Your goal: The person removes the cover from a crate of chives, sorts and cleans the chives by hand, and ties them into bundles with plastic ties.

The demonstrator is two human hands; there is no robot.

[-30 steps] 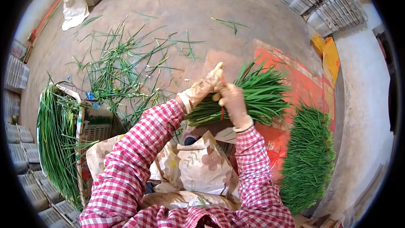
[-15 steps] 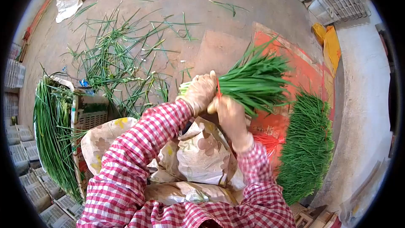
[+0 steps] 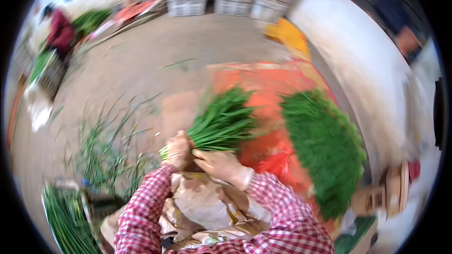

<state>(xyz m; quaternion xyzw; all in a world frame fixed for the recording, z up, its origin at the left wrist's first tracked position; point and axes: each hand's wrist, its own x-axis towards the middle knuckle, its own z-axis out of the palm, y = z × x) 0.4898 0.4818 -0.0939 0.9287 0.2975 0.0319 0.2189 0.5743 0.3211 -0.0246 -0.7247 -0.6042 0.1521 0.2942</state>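
Green, long-bladed and leafy: one bunch of stalks (image 3: 221,120), centre of the frame, pale stem ends toward the lower left, blades fanned toward the upper right, tips over a bright red sheet (image 3: 269,137). One thin red band (image 3: 191,144), about the bunch just beside my hands. My left hand (image 3: 178,151): closed around the pale stem end. My right hand (image 3: 220,166): fingers touching the underside of the bunch by the band; whether they pinch the band or only steady the stalks, I cannot tell. One cream flowered cloth (image 3: 202,202), across my lap, below the bunch. One dense dark green mat of stalks (image 3: 322,153), right of centre, separate from the bunch. Loose green stalks (image 3: 104,148), strewn on the floor at left, blurred. One person in a dark red top (image 3: 61,29), upper left, well apart from me. Hazards, in my judgement: a slack band could slide toward the narrow stem end and let stalks slip out; a slackened left grip could splay the stems; an overtight pull could snap the band or bruise blades; rough handling could bend the fanned tips against the sheet.
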